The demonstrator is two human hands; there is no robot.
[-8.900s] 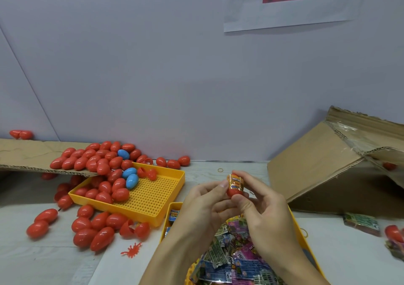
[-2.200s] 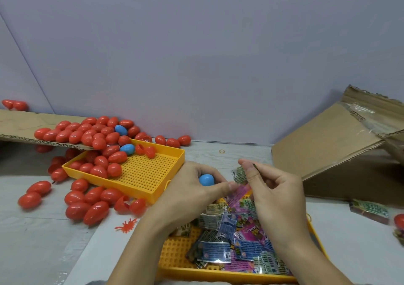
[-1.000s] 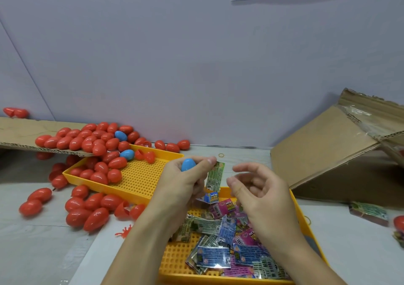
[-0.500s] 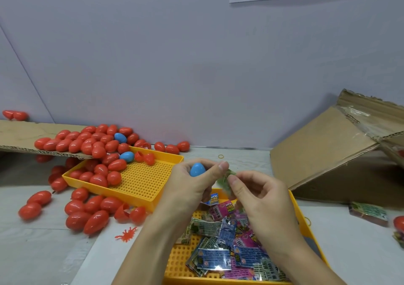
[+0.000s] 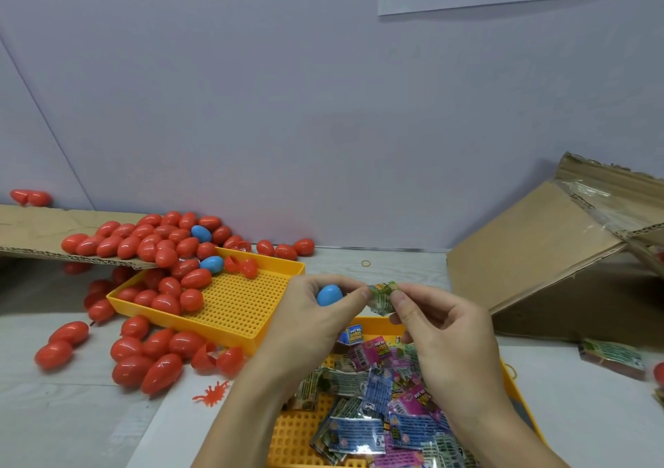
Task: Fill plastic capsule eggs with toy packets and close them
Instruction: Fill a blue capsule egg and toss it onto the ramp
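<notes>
Above the packet tray (image 5: pixel 517 395), the left hand (image 5: pixel 309 320) cups a blue egg (image 5: pixel 328 295) while both hands, the right hand (image 5: pixel 442 327) included, pinch a green packet (image 5: pixel 382 297), apparently folding it to fit.

Green pkt (image 5: pixel 383 297) now pinched btwn both hands, was left hand (image 5: pixel 316 318) only

Near tray (image 5: pixel 517 395) cut by bottom edge; blue egg (image 5: pixel 328 295) half-hidden in left hand (image 5: pixel 309 320)

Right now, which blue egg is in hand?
The blue egg held in the left hand; the other two blue eggs lie among the red ones.
</notes>
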